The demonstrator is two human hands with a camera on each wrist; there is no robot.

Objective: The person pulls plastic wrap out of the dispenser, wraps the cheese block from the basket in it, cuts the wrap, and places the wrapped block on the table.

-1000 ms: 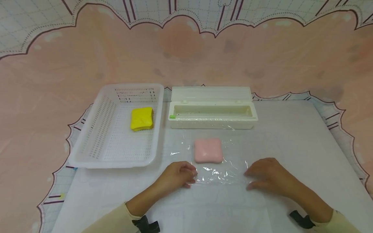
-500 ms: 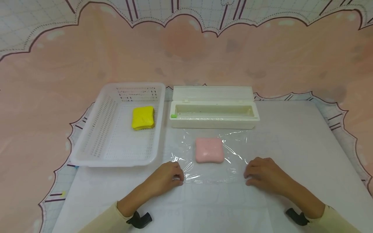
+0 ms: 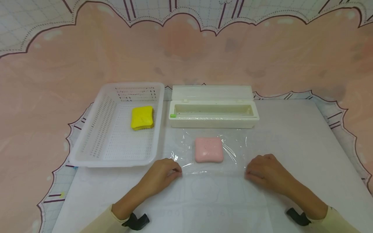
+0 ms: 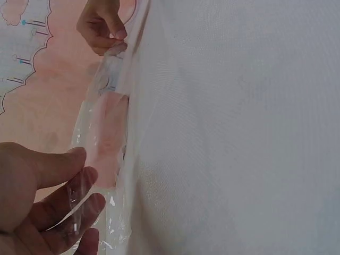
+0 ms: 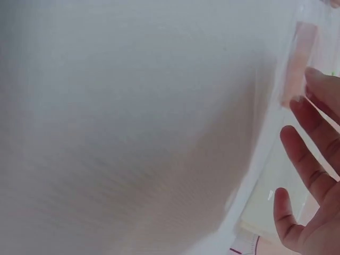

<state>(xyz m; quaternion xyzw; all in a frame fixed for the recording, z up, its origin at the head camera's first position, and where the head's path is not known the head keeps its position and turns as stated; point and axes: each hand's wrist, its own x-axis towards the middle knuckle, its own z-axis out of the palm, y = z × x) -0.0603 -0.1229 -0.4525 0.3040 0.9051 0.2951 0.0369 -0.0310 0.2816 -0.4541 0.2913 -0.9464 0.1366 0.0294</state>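
Leftward, the left hand [image 3: 160, 174] has been drawn; clear film [image 3: 231, 153] is pinched by it and the right hand [image 3: 267, 171], thumb to finger, at its near corners, the pink block [image 3: 209, 149] lying mid-film.

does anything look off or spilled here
Nothing stands out as odd, spilled or damaged. The clear film is creased around the pink block, the yellow block lies in the white basket, and the long box stands open.

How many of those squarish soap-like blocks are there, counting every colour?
2. The yellow block lies in the white basket; the pink block lies before the open box, with clear film around it.
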